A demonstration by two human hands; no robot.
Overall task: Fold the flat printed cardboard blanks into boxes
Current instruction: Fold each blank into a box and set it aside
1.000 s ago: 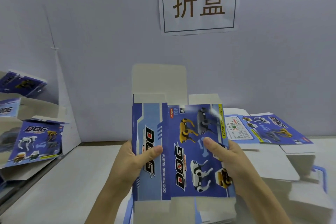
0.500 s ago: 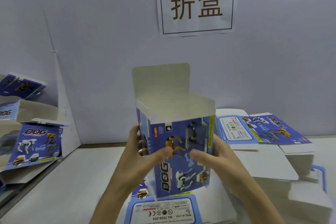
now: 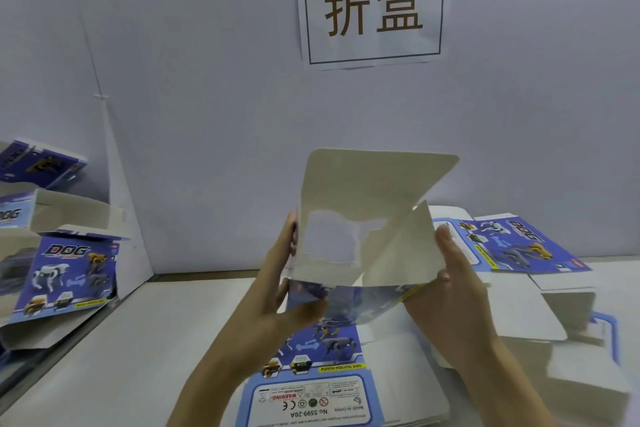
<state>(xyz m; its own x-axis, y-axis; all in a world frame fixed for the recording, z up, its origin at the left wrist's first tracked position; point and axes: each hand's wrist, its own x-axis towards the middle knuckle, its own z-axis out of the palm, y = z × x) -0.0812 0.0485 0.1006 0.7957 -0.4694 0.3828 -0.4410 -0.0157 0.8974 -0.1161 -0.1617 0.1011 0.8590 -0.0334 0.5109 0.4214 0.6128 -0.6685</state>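
The box [image 3: 346, 191] shows its plain cream inside, with just a strip of blue print along the bottom edge. Under it, the flat blank [image 3: 332, 350] is blue with grey and yellow robot dogs, a yellow caption strip and a white label panel with a red warning bar. On the pale lilac-grey wall [image 3: 207, 80], the white sign [image 3: 372, 7] carries brown characters in a dark frame.

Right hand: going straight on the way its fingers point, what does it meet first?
The right hand grips the box; past its side flap, probably the back wall, though depth is unclear.
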